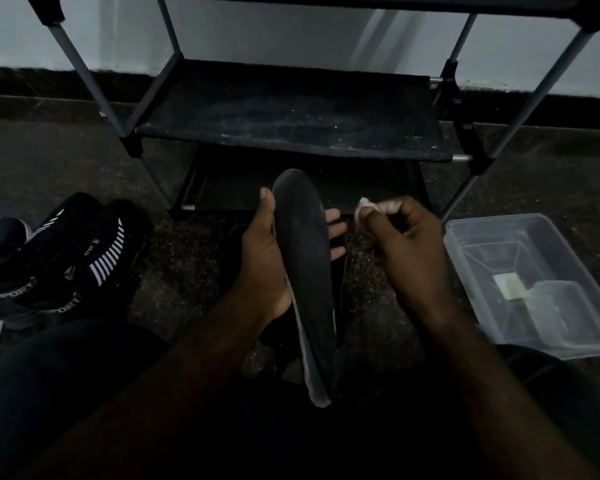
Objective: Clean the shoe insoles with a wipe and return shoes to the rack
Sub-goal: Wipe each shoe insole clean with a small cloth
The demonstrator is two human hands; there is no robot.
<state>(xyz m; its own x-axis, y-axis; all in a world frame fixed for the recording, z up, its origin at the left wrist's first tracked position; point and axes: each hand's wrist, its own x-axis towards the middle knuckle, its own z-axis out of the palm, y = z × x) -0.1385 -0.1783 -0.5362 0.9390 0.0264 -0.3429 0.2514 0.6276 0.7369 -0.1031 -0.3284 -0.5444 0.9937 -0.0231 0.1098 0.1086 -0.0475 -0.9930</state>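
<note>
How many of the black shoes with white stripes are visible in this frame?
2. Both lie side by side on the floor at left: the outer striped shoe and the inner striped shoe nearer the rack. Darker footwear at the left edge may hide more.

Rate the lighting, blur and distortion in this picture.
Head view: dim throughout, the lap nearly black, the wall brightest; poles of the rack splay outward from wide-angle distortion; the wipe in the right hand looks slightly blurred; the insole in the left hand is fairly sharp.
</note>
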